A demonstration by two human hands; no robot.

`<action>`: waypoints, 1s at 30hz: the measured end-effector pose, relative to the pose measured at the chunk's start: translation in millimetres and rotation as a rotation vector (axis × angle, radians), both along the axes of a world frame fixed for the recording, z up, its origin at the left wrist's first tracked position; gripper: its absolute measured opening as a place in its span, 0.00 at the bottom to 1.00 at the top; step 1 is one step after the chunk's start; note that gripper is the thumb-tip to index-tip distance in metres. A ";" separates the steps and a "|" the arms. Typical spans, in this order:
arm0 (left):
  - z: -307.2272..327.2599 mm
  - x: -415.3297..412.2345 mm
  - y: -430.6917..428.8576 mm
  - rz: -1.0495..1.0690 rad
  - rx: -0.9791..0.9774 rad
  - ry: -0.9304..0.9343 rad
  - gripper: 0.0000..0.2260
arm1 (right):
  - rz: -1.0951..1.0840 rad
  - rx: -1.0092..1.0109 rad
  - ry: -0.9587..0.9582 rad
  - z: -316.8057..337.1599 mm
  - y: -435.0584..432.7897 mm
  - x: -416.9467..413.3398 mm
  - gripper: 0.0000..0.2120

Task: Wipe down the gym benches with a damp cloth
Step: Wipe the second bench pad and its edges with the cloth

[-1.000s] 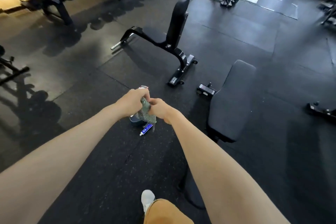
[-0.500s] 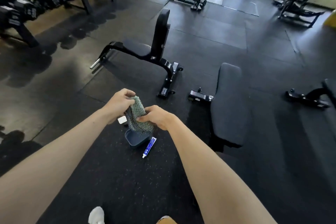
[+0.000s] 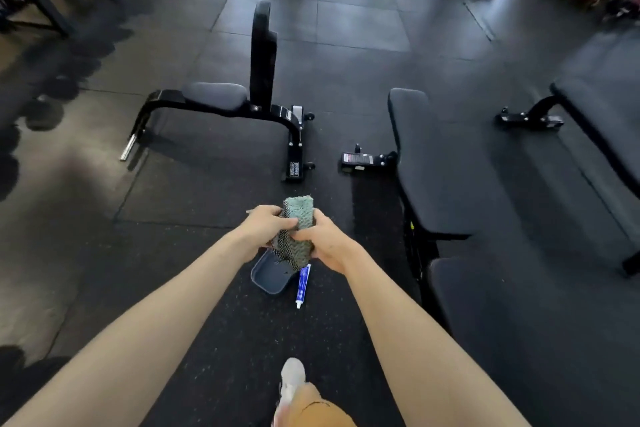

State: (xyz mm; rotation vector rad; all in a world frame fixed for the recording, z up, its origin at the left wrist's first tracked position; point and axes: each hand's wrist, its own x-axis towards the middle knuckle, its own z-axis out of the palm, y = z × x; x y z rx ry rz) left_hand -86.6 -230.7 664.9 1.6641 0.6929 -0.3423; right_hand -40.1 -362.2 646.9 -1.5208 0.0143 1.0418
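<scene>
Both hands close on the cloth (image 3: 298, 236) from either side: my left hand (image 3: 264, 226) wraps its fingers (image 3: 282, 224) across the dark netted face, and my right hand (image 3: 327, 246) clamps the greenish fuzzy face, thumb over the front. I see the cloth folded into a thick upright wad, its top edge sticking out above both fists, held out in front of me above the floor. Directly below the hands a small dark blue tray (image 3: 272, 276) lies on the black rubber floor (image 3: 194, 191), and just beside its right edge lies a blue and white tube (image 3: 302, 284), cap toward me. Close on my right runs a flat bench (image 3: 433, 163) with a dark padded top, its nearer pad reaching down toward the lower right. Ahead and to the left stands an adjustable bench (image 3: 239, 97) with its back pad raised upright and its seat pad level. Another padded bench (image 3: 602, 104) sits further right, well apart from the hands. At the bottom edge I can see a white shoe (image 3: 292, 381) and a tan trouser knee (image 3: 317, 409).
</scene>
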 end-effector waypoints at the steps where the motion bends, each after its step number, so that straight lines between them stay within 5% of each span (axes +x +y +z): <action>1: -7.0 7.5 4.5 0.007 0.030 -0.001 0.07 | -0.017 0.014 0.028 -4.9 2.4 5.5 0.23; 18: -89.3 142.6 110.1 -0.097 0.077 0.023 0.13 | -0.259 -0.050 0.205 -81.6 103.1 119.3 0.14; 30: -240.5 153.0 164.9 -0.394 -0.066 0.281 0.15 | -0.609 -0.351 0.289 -251.3 166.1 95.6 0.13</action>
